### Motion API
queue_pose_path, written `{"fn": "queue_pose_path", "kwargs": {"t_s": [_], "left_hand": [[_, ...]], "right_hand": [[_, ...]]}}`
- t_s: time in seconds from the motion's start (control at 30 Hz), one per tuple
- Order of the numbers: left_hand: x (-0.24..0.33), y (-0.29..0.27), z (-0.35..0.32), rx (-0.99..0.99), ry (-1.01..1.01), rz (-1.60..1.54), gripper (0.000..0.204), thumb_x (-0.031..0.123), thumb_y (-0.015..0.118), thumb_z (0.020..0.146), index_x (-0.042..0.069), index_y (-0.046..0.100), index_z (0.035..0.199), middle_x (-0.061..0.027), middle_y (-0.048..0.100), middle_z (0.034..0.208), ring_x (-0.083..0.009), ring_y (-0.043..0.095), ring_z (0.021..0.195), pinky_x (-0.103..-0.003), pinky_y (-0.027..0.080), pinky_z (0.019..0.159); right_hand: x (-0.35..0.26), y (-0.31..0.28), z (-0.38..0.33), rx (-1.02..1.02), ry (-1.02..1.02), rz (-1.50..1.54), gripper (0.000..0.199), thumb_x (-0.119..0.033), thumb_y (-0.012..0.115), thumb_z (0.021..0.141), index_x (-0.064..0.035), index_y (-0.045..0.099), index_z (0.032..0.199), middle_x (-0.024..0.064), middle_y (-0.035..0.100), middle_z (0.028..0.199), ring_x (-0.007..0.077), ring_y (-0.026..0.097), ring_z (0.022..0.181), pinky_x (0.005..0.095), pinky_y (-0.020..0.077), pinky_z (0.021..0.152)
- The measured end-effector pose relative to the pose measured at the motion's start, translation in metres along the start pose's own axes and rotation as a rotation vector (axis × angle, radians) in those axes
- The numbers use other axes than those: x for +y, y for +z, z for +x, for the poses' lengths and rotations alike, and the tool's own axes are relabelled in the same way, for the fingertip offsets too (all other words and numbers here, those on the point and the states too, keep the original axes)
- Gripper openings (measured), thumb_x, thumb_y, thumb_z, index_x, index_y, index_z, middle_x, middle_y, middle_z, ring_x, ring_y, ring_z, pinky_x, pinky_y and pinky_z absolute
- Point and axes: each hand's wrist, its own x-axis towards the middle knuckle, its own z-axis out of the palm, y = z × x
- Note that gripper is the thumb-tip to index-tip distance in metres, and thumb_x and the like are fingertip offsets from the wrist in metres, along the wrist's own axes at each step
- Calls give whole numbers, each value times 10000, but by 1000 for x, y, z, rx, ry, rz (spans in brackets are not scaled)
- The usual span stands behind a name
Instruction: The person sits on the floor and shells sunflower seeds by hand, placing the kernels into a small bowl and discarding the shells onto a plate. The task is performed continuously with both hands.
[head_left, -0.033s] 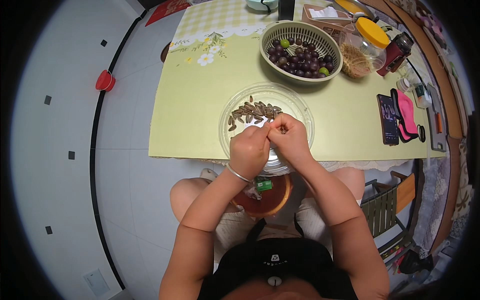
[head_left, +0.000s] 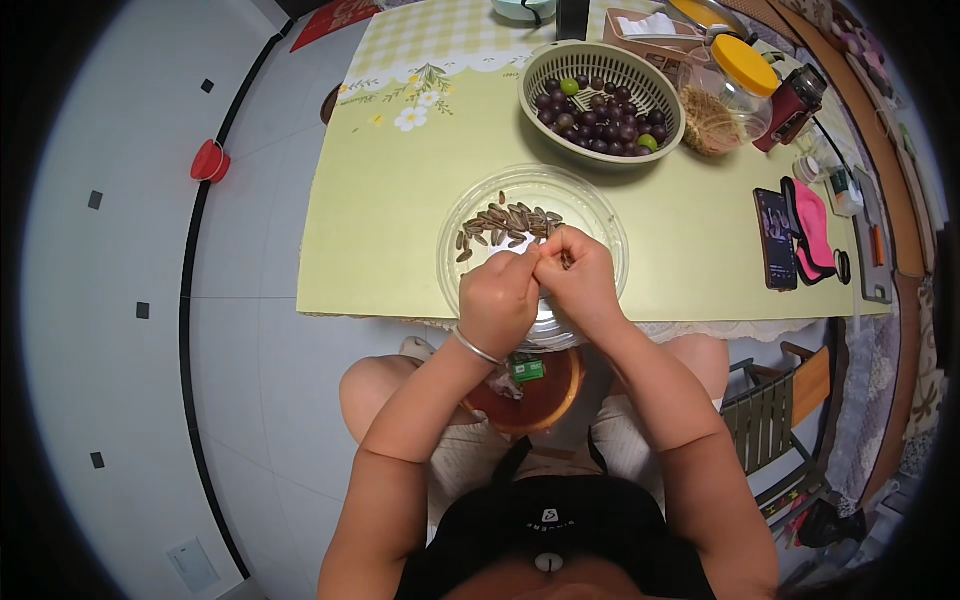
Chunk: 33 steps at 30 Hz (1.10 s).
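Observation:
Both my hands are closed, their fingertips meeting in a pinch over the near part of a clear round plastic plate (head_left: 606, 222). My left hand (head_left: 499, 301), with a silver bangle on its wrist, presses thumb and fingers together; whatever is between them is too small and hidden to make out. My right hand (head_left: 582, 277) is curled in against it, and striped brown sunflower seeds (head_left: 567, 260) show in the gap of its fingers. Loose sunflower seeds (head_left: 512, 222) lie scattered on the plate's far and left part, just beyond my fingers.
Behind the plate is a basket (head_left: 668, 100) of dark grapes. A yellow-lidded jar (head_left: 715, 115), a dark red flask (head_left: 793, 108), a phone (head_left: 774, 238) and a pink-and-black item (head_left: 812, 228) stand or lie at the right. Below the table edge, between my legs, sits a reddish-brown basin (head_left: 560, 400).

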Motion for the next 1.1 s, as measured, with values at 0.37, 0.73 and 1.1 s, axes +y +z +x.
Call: {"fn": "queue_pose_path", "kwargs": {"t_s": [0.37, 0.73, 1.1], "left_hand": [[-3, 7, 4, 83, 0, -73, 200, -17, 712, 729, 1, 699, 928, -140, 649, 744, -268, 639, 650, -329, 516, 581], [-6, 5, 8, 16, -43, -67, 171, 0, 706, 735, 11, 705, 906, -136, 641, 735, -270, 629, 638, -336, 511, 577], [2, 8, 0, 17, -27, 3, 128, -10, 672, 741, 17, 694, 864, -140, 600, 688, -294, 593, 586, -367, 478, 532]], "right_hand": [[-1, -4, 3, -2, 3, 47, 36, -28, 624, 824, -7, 600, 809, -34, 566, 673, 17, 478, 604, 181, 390, 538], [2, -7, 4, -39, 127, 158, 31, -31, 628, 838, -5, 614, 832, -29, 581, 686, 10, 492, 614, 175, 401, 549], [-2, -1, 3, 3, 138, 192, 67, -22, 645, 809, -28, 592, 768, -25, 554, 649, 15, 470, 598, 181, 376, 536]]}}
